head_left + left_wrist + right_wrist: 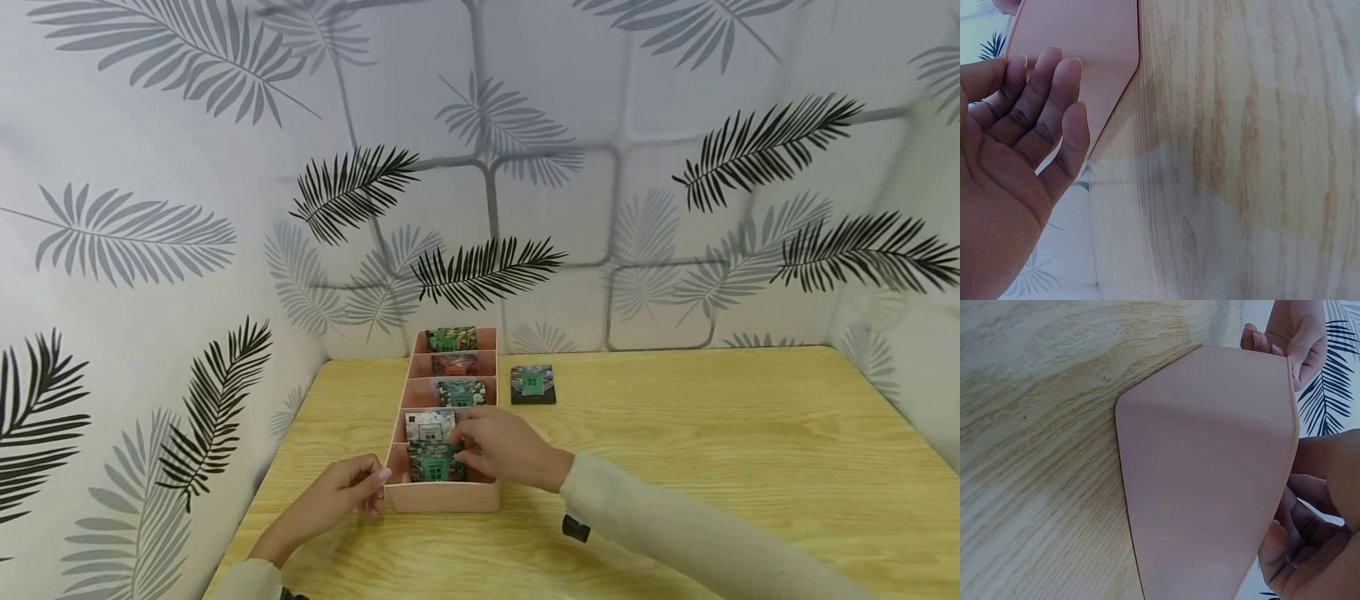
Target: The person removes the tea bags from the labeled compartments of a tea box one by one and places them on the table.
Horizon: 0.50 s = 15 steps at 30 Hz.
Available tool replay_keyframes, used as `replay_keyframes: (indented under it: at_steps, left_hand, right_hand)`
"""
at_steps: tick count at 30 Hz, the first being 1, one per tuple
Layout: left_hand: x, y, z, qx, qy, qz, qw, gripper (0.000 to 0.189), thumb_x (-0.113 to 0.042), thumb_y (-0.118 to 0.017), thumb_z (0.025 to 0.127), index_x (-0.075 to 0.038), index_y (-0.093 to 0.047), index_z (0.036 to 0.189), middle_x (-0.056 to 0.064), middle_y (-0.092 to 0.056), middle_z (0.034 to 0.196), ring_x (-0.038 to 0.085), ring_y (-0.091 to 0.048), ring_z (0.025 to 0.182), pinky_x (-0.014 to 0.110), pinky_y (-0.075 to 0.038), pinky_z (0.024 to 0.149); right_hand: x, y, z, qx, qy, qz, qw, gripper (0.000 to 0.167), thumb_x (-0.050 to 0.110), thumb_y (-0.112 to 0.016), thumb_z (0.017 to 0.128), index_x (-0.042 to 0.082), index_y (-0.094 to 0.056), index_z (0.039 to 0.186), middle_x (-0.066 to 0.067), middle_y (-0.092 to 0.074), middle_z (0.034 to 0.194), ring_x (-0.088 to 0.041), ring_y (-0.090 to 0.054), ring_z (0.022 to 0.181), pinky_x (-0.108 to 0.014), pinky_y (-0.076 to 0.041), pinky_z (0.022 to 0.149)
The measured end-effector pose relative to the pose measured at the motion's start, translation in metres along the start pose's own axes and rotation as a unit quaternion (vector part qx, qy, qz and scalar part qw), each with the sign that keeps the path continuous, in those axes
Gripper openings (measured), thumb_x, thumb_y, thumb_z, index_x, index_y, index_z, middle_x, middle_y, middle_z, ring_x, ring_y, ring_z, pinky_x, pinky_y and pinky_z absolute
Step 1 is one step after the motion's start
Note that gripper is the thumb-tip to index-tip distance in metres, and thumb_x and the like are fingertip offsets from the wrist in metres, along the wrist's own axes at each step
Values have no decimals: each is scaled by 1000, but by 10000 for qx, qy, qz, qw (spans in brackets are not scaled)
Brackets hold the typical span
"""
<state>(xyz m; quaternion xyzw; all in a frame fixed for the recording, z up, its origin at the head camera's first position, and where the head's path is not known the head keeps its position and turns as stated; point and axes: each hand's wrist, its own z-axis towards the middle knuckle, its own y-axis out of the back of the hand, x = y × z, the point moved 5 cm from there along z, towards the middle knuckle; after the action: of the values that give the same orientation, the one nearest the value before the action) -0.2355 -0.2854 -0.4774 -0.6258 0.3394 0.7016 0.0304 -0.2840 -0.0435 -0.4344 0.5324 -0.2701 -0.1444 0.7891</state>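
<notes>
A long pink divided box (442, 498) stands on the table, a row of compartments running away from me. My left hand (339, 498) pinches its front left corner between thumb and fingers; in the left wrist view the other fingers (1063, 81) lie along the outer wall. My right hand (506, 446) reaches over the right wall and pinches the right edge of a dark sachet with a green label (437, 463) in the front compartment. Right behind it stands a whitish sachet (430, 426). In the right wrist view the box wall (1197, 456) hides the right fingertips.
Farther back in the box are a sachet with white flowers (462, 393), a reddish sachet (455, 364) and a green one (452, 338). Another dark sachet (532, 383) lies on the wooden table (697, 425) right of the box. A leaf-patterned curtain (555, 217) closes off the back.
</notes>
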Motion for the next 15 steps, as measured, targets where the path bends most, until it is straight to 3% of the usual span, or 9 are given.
replay_keyframes:
  at_steps: [4, 8, 15]
  left_hand:
    - [-1, 0, 0, 23, -7, -19, 10000, 32, -24, -47, 112, 1, -58, 96, 29, -65, 90, 38, -63, 73, 43, -58, 68]
    - [-1, 0, 0, 39, -31, -48, 10000, 32, -24, -46, 113, 1, -58, 96, 28, -65, 91, 40, -62, 74, 43, -58, 68]
    - [0, 0, 0, 13, -14, -55, 10000, 32, -23, -46, 113, 1, -58, 96, 29, -65, 91, 37, -63, 74, 43, -58, 68]
  right_hand:
    - [1, 0, -1, 43, -141, 62, 9999, 7, 24, -79, 95, 19, -74, 98, 6, -64, 96, -6, -58, 84, -21, -52, 72]
    - [3, 1, -1, -38, -161, 400, 9991, 11, 22, -80, 94, 22, -70, 90, 8, -62, 91, -5, -54, 80, -21, -50, 69]
    - [5, -3, -2, -15, -48, 812, 9967, 6, 20, -78, 95, 17, -73, 94, 8, -67, 88, -4, -59, 80, -19, -51, 72]
